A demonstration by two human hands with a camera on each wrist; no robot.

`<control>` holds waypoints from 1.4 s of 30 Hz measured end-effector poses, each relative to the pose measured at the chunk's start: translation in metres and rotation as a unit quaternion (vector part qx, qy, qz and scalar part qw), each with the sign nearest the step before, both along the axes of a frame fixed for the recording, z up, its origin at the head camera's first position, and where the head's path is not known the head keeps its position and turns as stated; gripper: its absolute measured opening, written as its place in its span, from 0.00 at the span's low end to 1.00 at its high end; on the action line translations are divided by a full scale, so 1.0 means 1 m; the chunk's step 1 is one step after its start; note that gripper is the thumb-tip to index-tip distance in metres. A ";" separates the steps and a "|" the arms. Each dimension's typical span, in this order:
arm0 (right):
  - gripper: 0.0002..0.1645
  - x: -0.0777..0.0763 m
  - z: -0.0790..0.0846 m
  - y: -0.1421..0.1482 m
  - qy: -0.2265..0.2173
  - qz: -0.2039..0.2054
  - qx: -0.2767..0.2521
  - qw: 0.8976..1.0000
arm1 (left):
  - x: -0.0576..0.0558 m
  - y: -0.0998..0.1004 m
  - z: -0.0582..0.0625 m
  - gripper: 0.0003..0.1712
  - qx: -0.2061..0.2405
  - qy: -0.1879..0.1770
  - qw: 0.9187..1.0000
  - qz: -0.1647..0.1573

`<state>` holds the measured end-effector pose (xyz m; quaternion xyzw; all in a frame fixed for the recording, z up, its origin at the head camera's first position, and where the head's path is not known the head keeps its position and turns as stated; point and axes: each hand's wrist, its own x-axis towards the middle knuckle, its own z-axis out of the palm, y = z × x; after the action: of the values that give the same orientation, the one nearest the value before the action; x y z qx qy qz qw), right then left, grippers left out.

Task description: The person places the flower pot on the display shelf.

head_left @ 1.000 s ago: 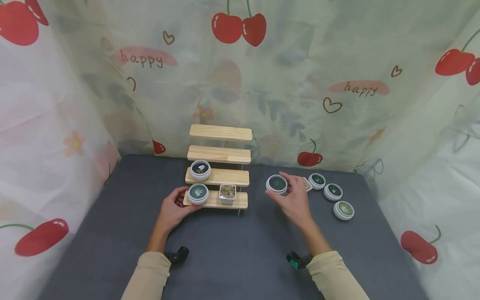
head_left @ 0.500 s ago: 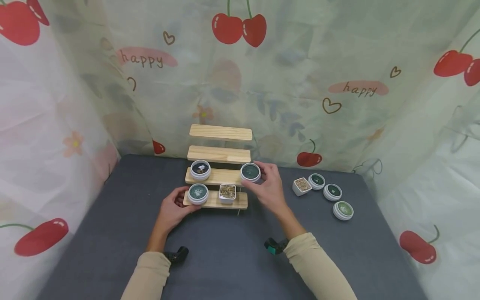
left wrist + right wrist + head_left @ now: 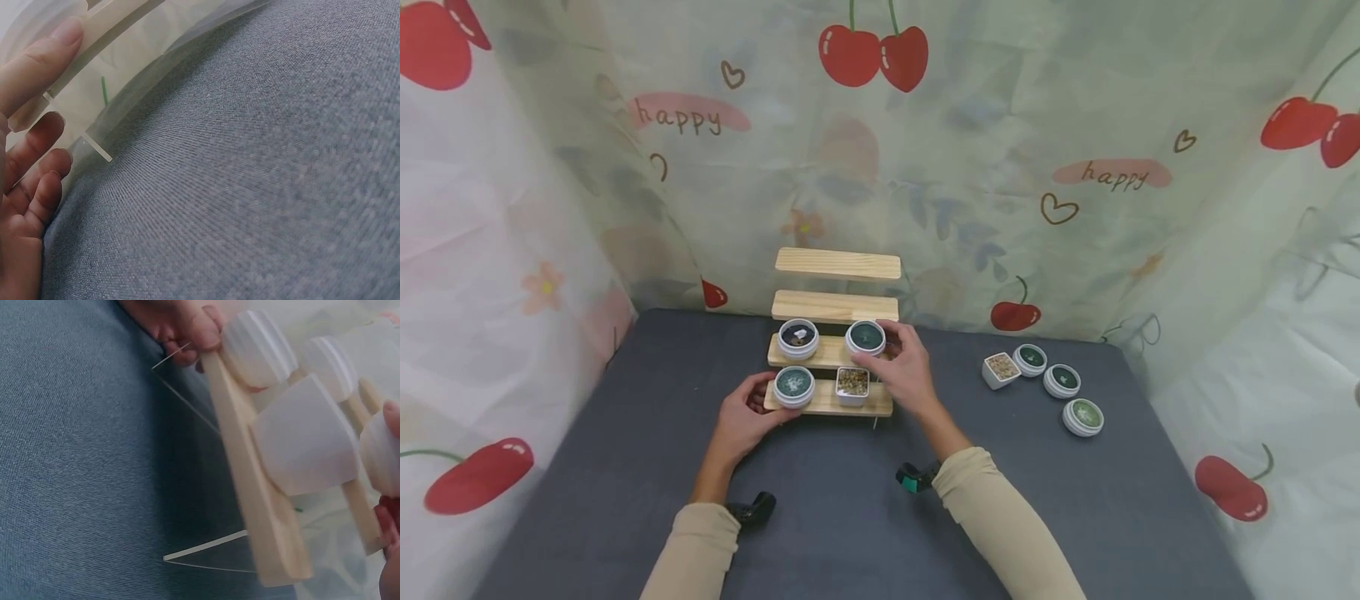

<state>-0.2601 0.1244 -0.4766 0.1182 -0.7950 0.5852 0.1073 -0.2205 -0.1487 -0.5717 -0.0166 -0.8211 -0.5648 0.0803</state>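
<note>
A wooden tiered rack [image 3: 837, 264] stands near the back of the table. My left hand [image 3: 745, 423] holds the left end of its lowest board [image 3: 826, 403], thumb along the front edge in the left wrist view. Beside that thumb sits a round white pot with pale-flecked green contents [image 3: 793, 385]. My right hand [image 3: 904, 367] grips a round white pot with dark green contents [image 3: 866, 337] at the right part of the second board; whether it touches the board I cannot tell. A dark-filled pot [image 3: 797, 337] sits left of it. Below stands a square grain-filled pot [image 3: 852, 385].
To the right on the dark tabletop [image 3: 1000, 500] stand a square pot with pale grains [image 3: 1001, 370], two dark green round pots [image 3: 1029, 358] and a lighter green one [image 3: 1083, 417]. A printed curtain [image 3: 970, 150] surrounds the table at the back and sides.
My right hand has carried the dark green round pot leftward from the table's right side to the second board. The left hand has stayed at the lowest board.
</note>
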 end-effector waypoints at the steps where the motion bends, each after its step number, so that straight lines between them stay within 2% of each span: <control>1: 0.38 -0.001 -0.002 0.000 0.001 0.000 0.000 1.000 | 0.000 0.000 0.000 0.42 0.000 -0.002 1.000 -0.001; 11: 0.37 -0.009 -0.015 -0.001 0.028 -0.001 0.021 0.999 | 0.000 0.000 0.001 0.42 -0.007 0.000 1.000 -0.001; 27: 0.38 -0.004 -0.012 -0.003 -0.010 -0.025 0.048 0.998 | 0.001 -0.001 0.001 0.42 -0.005 0.005 1.000 -0.005; 33: 0.41 -0.004 -0.010 -0.003 -0.020 -0.014 0.044 0.999 | 0.001 -0.001 0.002 0.41 -0.003 0.003 1.000 -0.003; 37: 0.41 -0.004 -0.009 0.002 -0.030 0.008 0.022 0.999 | 0.001 -0.001 0.002 0.42 -0.004 -0.002 1.000 -0.004; 42: 0.38 0.000 -0.005 0.015 -0.013 0.028 0.015 0.999 | 0.001 -0.001 0.001 0.42 -0.002 0.001 1.000 0.000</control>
<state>-0.2600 0.1396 -0.4815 0.1344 -0.8014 0.5775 0.0785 -0.2197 -0.1498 -0.5709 -0.0172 -0.8224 -0.5628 0.0809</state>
